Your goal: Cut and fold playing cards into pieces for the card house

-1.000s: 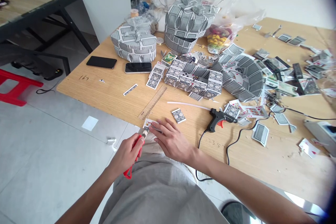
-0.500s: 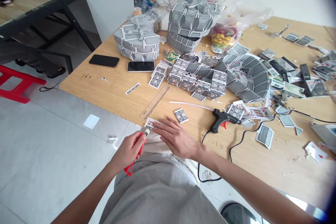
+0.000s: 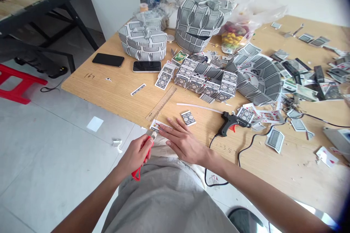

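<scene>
My left hand [image 3: 137,154] is closed round a red-handled cutter [image 3: 143,158], whose short pale metal end points up at the table edge. That end meets a playing card [image 3: 154,125] lying at the near edge; the exact contact is hard to see. My right hand [image 3: 186,141] lies flat with its fingers stretched out, its fingertips over the right part of the card and hiding it. Just beyond my right fingers rests a patterned folded card [image 3: 188,118]. A clear ruler [image 3: 162,103] lies past the card, and a narrow card strip [image 3: 138,89] is farther left.
A black glue gun [image 3: 231,123] with its cord lies to the right. Behind stand a block of folded cards [image 3: 205,82], a round card basket [image 3: 257,80] and two lidded card boxes [image 3: 143,42]. Two phones [image 3: 108,59] lie left; cards litter the right side.
The cutter's metal end has moved slightly up and right against the card. My right fingers are spread a little more, and the view has shifted slightly.
</scene>
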Available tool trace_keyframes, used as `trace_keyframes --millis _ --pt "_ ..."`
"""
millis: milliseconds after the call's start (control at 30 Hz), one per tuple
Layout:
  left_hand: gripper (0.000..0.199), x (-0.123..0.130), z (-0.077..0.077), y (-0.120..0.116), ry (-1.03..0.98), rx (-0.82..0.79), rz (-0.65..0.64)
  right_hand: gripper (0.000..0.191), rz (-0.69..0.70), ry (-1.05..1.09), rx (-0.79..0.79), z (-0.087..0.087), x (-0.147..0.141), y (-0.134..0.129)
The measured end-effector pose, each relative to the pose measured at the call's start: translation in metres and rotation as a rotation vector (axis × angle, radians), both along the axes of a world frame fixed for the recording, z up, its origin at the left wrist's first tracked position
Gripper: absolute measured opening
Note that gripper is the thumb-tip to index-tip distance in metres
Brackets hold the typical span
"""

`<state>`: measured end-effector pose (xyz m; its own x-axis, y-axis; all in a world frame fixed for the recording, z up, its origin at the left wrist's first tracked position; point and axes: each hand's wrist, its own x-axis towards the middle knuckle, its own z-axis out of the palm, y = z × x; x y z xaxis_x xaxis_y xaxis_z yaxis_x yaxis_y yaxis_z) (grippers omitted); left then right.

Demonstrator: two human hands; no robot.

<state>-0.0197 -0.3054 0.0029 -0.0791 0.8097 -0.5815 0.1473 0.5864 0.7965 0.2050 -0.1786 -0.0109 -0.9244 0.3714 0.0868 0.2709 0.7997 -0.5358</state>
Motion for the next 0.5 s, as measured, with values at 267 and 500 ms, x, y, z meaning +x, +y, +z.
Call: trace_keyframes --millis 267,500 --pt "0.048 0.006 0.004 -0.003 0.004 -0.003 -0.011 0.053 -0.005 0.020 -0.011 -0.002 0.000 -0.002" --pt "0.048 0.001 0.005 0.001 -0.019 -0.041 -0.015 0.056 0.020 0.046 -0.066 0.006 0.000 0.008"
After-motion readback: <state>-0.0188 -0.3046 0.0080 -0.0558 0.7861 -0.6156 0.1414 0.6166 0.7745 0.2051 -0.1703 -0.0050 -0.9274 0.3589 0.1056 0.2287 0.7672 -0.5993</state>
